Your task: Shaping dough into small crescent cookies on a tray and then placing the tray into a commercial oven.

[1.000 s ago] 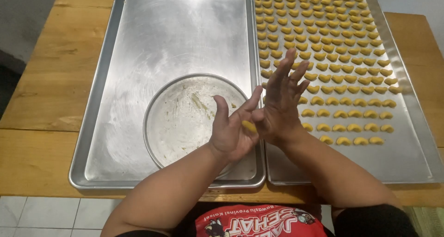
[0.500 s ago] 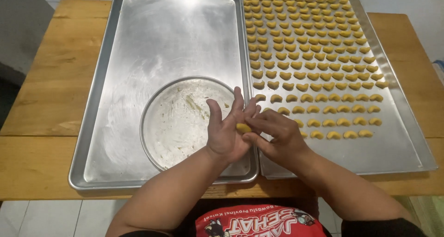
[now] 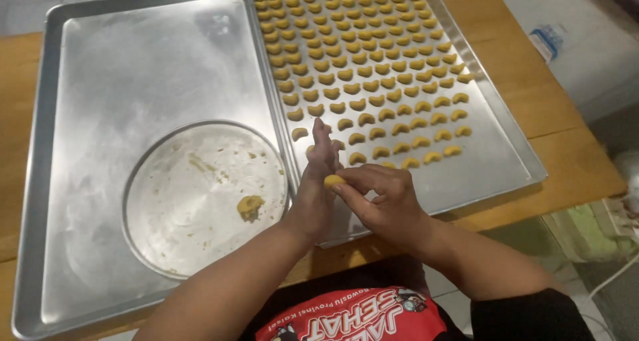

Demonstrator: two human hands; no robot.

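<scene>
A small yellow dough piece (image 3: 333, 180) sits between my two hands, above the seam of two metal trays. My left hand (image 3: 315, 181) stands edge-up with fingers straight, its palm against the dough. My right hand (image 3: 385, 198) pinches the dough with its fingertips. The right tray (image 3: 506, 148) carries several rows of small curved yellow dough pieces (image 3: 373, 68). The left tray (image 3: 126, 68) holds a round metal plate (image 3: 200, 194) with a small lump of dough (image 3: 249, 208) on it.
Both trays rest on a wooden table (image 3: 579, 161). A white surface (image 3: 579, 41) with a small blue-and-white packet (image 3: 547, 41) lies beyond the table's right edge. Cables and a green item (image 3: 592, 231) lie on the floor at the right.
My right hand's fingers have closed from spread wide to a pinch on the dough. The view has shifted, so the trays now appear further left.
</scene>
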